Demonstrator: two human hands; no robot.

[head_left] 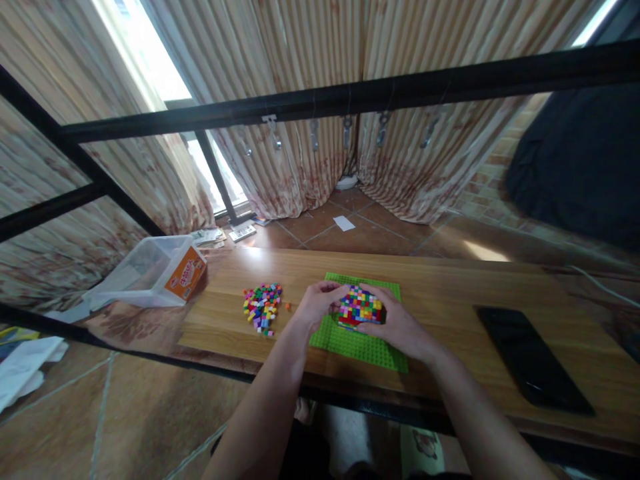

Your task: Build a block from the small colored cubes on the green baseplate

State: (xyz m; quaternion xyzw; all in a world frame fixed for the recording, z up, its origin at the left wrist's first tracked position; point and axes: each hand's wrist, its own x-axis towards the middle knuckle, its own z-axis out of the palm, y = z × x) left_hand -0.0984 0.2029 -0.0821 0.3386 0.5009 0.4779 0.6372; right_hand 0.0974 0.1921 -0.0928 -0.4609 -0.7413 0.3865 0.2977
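A multicoloured block of toy building bricks (361, 305) sits over the green studded baseplate (367, 350) on the wooden table. My right hand (395, 320) curves around the block's right side, fingers at the far edge and thumb along the near edge. At the upper left of the block, my left hand (323, 300) is closed with its fingertips against the bricks. Whether a loose brick is between those fingertips cannot be made out. To the left lies a pile of loose bricks (263, 307), with a small orange brick (287, 307) apart from it.
A clear plastic bin (150, 273) with an orange label stands left of the table. A black phone-shaped slab (533, 360) lies on the table's right part. A dark metal bar (320, 100) with hanging clips crosses in front of the curtains (310, 53).
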